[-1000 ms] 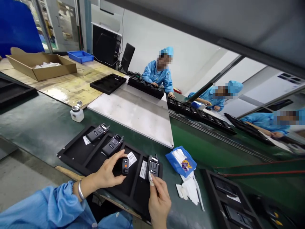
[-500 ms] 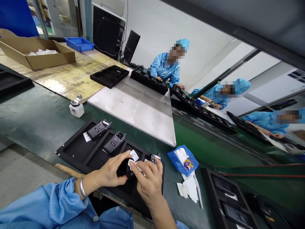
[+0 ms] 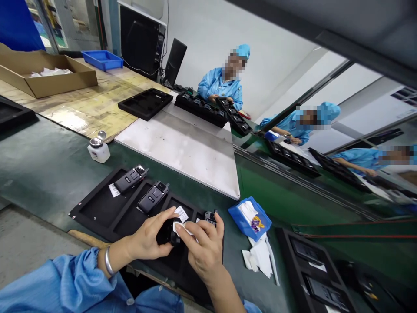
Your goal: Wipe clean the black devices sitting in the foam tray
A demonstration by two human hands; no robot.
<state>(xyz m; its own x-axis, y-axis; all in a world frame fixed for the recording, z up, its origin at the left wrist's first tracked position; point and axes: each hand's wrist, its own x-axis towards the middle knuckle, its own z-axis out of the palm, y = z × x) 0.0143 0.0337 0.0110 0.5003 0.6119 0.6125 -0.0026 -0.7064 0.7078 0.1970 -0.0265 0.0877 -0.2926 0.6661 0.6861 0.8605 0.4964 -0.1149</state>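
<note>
**Left hand and right hand close on a black two-way radio and white wipe**

Left fingers wrap the radio, holding it low over the third compartment of a black foam tray. Right fingertips press the wipe against it. Two more radios lie in the neighbouring compartments, and a fourth is partly hidden by the right hand. A blue wipe packet sits just beyond the tray.

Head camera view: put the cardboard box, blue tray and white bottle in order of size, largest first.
The cardboard box, then the blue tray, then the white bottle, though it sits nearer the camera.
</note>
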